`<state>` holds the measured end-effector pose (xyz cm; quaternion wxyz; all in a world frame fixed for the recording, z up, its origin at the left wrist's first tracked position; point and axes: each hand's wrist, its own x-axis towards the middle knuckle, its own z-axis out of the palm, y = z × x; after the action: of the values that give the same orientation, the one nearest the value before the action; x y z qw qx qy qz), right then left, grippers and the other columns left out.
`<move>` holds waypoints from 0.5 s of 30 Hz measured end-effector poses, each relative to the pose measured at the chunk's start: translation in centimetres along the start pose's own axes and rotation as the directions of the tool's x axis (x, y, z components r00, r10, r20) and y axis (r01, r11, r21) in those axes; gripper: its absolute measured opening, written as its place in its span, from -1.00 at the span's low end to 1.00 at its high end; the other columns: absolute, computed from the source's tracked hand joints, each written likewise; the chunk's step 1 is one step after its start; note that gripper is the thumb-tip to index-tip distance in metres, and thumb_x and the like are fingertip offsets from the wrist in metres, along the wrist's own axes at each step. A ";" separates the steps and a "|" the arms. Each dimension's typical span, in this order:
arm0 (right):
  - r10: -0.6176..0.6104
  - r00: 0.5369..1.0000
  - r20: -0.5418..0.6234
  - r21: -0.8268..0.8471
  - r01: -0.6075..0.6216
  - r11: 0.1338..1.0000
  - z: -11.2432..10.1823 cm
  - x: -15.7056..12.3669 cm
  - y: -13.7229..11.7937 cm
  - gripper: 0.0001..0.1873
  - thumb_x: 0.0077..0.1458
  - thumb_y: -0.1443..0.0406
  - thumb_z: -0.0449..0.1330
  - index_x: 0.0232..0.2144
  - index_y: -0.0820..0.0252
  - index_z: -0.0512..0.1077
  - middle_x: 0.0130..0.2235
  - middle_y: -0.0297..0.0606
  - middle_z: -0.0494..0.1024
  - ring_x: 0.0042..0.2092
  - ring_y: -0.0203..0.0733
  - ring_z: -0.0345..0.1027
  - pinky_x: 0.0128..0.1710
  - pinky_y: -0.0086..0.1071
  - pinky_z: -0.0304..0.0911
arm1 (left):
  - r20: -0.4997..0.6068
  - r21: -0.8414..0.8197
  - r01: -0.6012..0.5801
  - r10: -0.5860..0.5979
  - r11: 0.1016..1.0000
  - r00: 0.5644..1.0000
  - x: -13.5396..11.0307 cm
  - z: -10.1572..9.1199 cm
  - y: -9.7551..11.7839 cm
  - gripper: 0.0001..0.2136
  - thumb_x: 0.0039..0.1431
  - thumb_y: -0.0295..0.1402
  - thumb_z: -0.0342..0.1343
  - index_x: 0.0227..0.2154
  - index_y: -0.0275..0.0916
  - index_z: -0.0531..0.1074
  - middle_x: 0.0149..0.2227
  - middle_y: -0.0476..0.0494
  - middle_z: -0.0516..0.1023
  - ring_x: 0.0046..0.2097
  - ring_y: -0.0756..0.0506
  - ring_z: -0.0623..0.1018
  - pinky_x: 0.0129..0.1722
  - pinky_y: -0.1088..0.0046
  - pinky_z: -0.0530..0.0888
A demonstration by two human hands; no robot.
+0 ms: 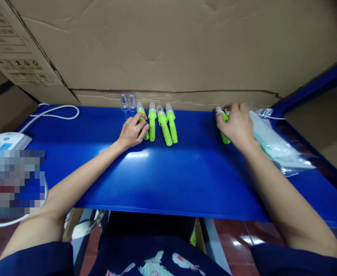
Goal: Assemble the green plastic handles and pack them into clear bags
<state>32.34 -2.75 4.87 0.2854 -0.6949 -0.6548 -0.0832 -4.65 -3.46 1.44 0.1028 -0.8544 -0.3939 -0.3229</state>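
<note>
My left hand [133, 131] is closed over a lime-green stick with a clear cap [140, 107], its fingers curled round the stick's upper part and hiding much of it. Right beside it lie more such sticks: one nearly straight [152, 124] and two slightly tilted, a nearer one [165, 130] and a rightmost one [172, 124]. Farther right, my right hand [239, 124] grips another lime-green capped stick [225, 137] between thumb and fingers. That hand is slightly blurred, and it covers part of the stick. Two loose clear caps, a left one [124, 102] and a right one [132, 102], stand near the back edge.
Everything rests on a blue tabletop [168, 184] backed by a cardboard wall [168, 46]. Beyond my right forearm lies a clear plastic bag [286, 149] with pale contents. To the left are a white power strip [11, 141] and a looped white cable [61, 108].
</note>
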 end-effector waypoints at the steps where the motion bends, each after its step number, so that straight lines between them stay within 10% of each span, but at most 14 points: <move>1: 0.023 1.000 0.008 -0.047 -0.023 0.999 0.4 -0.2 0.3 -0.54 0.25 0.13 0.06 0.02 0.34 0.46 0.01 0.36 0.47 0.07 0.41 0.39 -0.03 0.19 0.33 | -0.016 0.000 -0.002 0.002 1.000 1.000 -0.1 0.0 0.0 -0.55 0.49 -0.16 -0.25 -0.32 -0.25 0.48 -0.02 -0.35 0.58 -0.15 -0.15 0.59 -0.18 0.25 0.46; 15: 0.164 0.979 0.121 -0.298 -0.122 0.947 2.8 -0.9 0.7 -0.38 0.22 0.22 0.06 0.19 0.60 0.30 0.16 0.47 0.39 0.22 0.43 0.25 0.15 0.19 0.18 | -0.093 -0.133 -0.001 -0.012 0.991 0.996 -0.2 0.1 -0.5 -0.53 0.51 -0.14 -0.22 -0.36 -0.27 0.48 -0.03 -0.35 0.54 -0.19 -0.12 0.59 -0.14 0.29 0.51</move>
<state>32.11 -2.12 1.88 0.1382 -0.7789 -0.6023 -0.1067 -5.08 -3.24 1.17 0.0631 -0.8422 -0.3686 -0.3885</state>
